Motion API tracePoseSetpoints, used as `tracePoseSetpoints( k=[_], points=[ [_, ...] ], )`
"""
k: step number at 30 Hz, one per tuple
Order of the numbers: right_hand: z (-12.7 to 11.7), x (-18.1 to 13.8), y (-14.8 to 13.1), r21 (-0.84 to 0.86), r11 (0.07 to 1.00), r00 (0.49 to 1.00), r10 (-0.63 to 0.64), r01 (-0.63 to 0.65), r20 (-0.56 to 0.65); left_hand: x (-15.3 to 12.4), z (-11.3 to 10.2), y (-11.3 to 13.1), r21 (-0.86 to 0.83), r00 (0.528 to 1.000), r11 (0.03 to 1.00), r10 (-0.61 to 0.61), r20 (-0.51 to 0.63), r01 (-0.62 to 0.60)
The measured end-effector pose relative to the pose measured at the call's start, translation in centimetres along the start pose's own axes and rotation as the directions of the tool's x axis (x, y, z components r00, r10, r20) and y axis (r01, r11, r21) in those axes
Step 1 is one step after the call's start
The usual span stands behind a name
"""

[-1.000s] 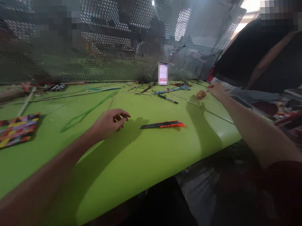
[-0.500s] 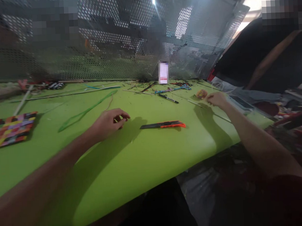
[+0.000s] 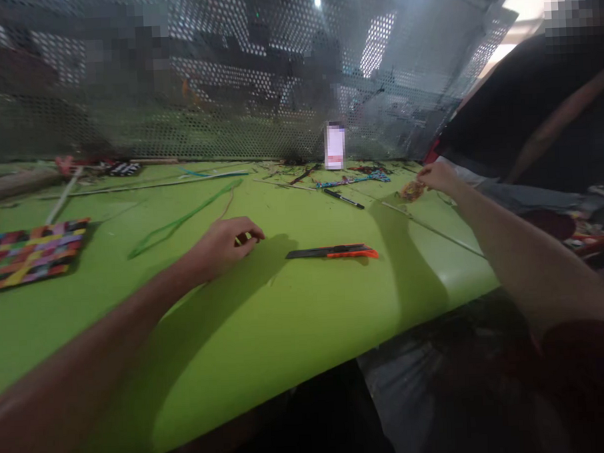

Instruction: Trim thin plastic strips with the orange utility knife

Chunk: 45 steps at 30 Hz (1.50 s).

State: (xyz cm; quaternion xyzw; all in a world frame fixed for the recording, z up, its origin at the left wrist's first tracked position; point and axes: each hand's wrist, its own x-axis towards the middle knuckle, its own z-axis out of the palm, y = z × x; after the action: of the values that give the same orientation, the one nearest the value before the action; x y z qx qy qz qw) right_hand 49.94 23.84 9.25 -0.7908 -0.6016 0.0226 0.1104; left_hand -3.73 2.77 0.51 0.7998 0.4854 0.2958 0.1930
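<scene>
My left hand (image 3: 232, 243) rests low over the green table, its fingers loosely curled and thumb apart, with nothing in it. To its right lies a utility knife (image 3: 332, 252) with an orange and black handle, its blade end toward that hand. At the right of the table, my right hand (image 3: 437, 177) has its fingers pinched at the upper edge of a small tangled bundle of thin orange-pink bands (image 3: 411, 190). A thin pale strip (image 3: 435, 227) runs under my right forearm. A black pen (image 3: 343, 198) lies between the knife and the back edge.
A woven multicoloured square (image 3: 37, 255) lies at left, with a green strip loop (image 3: 182, 222) nearby. A phone (image 3: 335, 146) stands against the perforated metal screen (image 3: 256, 101). Blue patterned cord (image 3: 353, 179) and scraps lie at the back. A person in dark clothing (image 3: 532, 116) is at right.
My right hand has risen slightly, its fingertips now at the bundle's upper edge. My left hand and the knife have stayed in place; the view has shifted a little.
</scene>
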Motion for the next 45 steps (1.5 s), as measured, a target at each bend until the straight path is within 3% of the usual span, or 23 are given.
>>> tracePoseSetpoints(
  k=[6,13,19,29,45],
  points=[
    [0.2,0.3,0.0,-0.047,0.997,0.981,-0.073,0.065,-0.177,0.1,0.0,0.0,0.025,1.0,1.0,0.015,0.01,-0.015],
    [1.4,0.3,0.1,0.098,0.978,0.934,-0.142,0.183,-0.327,0.1,0.1,-0.2,0.007,1.0,1.0,0.019,0.007,-0.019],
    [1.2,0.2,0.2,0.148,0.963,0.938,-0.172,0.224,-0.3,0.1,-0.1,0.1,0.013,0.999,0.999,0.033,0.005,-0.033],
    [-0.5,0.7,0.7,0.059,0.967,0.944,-0.229,0.249,-0.236,0.2,-0.1,0.2,0.066,0.998,0.997,0.043,0.045,-0.046],
    [0.9,-0.4,-1.6,-0.117,0.955,0.934,-0.292,0.273,-0.206,0.3,-0.6,0.2,0.121,0.995,0.988,0.098,-0.013,-0.095]
  ],
)
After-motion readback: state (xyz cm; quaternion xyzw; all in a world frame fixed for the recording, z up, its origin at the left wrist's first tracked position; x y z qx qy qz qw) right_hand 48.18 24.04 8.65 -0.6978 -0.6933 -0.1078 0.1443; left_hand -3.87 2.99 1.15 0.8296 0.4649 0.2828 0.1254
